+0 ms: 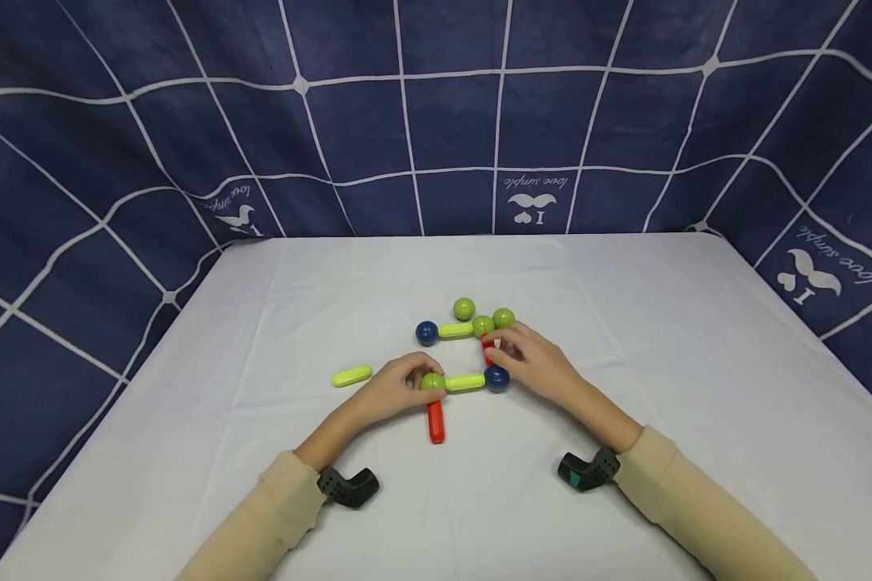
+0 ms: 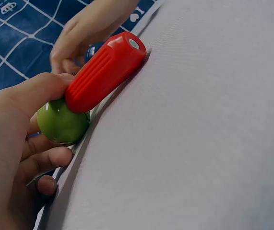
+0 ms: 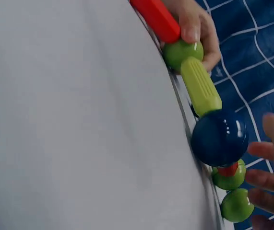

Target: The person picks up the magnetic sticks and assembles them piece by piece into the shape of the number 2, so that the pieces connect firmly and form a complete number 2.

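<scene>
My left hand holds a green ball between thumb and fingers. A red stick runs from that ball toward the near edge. A yellow-green stick joins the ball to a dark blue ball on the right. My right hand is beside this blue ball, its fingers spread and apart from it in the right wrist view. A second red stick, partly hidden by the right fingers, leads from the blue ball to a far green ball.
Another yellow-green stick links the far green ball to a second blue ball. Two more green balls, one behind and one at right, sit nearby. A loose yellow-green stick lies left on the white tablecloth.
</scene>
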`<state>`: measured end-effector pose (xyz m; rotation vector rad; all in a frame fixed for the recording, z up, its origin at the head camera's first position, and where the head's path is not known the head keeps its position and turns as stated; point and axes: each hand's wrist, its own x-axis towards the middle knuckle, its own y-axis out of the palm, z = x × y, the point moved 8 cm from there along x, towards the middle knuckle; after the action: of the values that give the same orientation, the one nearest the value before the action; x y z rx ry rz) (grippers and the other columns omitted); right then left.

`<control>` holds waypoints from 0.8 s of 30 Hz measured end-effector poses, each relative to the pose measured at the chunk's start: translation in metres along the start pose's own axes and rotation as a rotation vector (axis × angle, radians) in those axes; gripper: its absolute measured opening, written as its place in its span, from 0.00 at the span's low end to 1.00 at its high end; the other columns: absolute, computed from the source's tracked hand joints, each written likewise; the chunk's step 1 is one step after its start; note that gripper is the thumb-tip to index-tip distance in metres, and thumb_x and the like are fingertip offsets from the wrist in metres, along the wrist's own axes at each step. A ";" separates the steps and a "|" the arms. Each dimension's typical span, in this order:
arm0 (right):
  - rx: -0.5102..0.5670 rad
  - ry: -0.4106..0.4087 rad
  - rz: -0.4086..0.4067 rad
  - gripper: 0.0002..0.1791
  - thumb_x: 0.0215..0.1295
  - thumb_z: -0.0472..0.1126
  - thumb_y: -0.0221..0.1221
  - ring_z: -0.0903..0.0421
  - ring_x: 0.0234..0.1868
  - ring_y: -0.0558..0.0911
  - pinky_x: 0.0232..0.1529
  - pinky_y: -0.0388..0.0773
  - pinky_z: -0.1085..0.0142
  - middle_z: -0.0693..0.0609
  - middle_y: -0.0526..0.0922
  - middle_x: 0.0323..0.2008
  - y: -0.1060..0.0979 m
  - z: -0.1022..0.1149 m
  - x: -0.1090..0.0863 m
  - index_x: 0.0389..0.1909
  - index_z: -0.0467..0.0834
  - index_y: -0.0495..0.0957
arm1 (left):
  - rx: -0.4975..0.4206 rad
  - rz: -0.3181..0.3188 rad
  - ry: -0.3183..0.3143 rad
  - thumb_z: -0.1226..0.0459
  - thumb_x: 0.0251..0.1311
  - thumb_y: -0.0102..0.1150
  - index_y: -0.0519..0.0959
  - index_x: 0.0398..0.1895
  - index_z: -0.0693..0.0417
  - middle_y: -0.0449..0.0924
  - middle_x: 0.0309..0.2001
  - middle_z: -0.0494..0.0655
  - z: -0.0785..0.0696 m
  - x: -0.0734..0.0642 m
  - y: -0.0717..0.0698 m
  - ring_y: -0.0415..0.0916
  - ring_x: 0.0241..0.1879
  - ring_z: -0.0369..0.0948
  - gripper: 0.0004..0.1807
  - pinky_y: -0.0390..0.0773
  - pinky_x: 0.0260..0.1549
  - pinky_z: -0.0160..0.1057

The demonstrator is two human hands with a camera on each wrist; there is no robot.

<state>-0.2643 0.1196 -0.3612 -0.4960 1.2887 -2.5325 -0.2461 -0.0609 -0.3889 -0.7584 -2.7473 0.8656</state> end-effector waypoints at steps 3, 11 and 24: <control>-0.024 0.037 -0.100 0.16 0.62 0.51 0.55 0.55 0.35 0.73 0.37 0.69 0.64 0.51 0.76 0.35 -0.010 0.001 0.019 0.46 0.47 0.77 | -0.006 -0.017 0.005 0.54 0.51 0.64 0.76 0.40 0.46 0.69 0.25 0.41 0.002 -0.001 0.001 0.65 0.26 0.36 0.14 0.66 0.26 0.31; -0.100 0.120 -0.057 0.26 0.60 0.53 0.54 0.48 0.53 0.73 0.56 0.61 0.53 0.45 0.78 0.49 -0.002 -0.004 0.067 0.56 0.44 0.71 | 0.007 -0.030 0.023 0.55 0.51 0.63 0.77 0.40 0.46 0.70 0.27 0.41 0.001 0.000 -0.001 0.65 0.26 0.37 0.14 0.66 0.25 0.30; -0.045 0.113 -0.167 0.25 0.59 0.55 0.56 0.51 0.52 0.75 0.61 0.52 0.53 0.48 0.81 0.48 0.010 -0.003 0.070 0.53 0.45 0.74 | 0.019 -0.049 0.033 0.54 0.51 0.63 0.79 0.39 0.44 0.71 0.29 0.40 0.002 0.001 -0.003 0.66 0.29 0.37 0.12 0.67 0.28 0.30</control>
<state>-0.3283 0.0901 -0.3586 -0.4953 1.4015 -2.7089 -0.2487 -0.0639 -0.3891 -0.6927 -2.7131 0.8596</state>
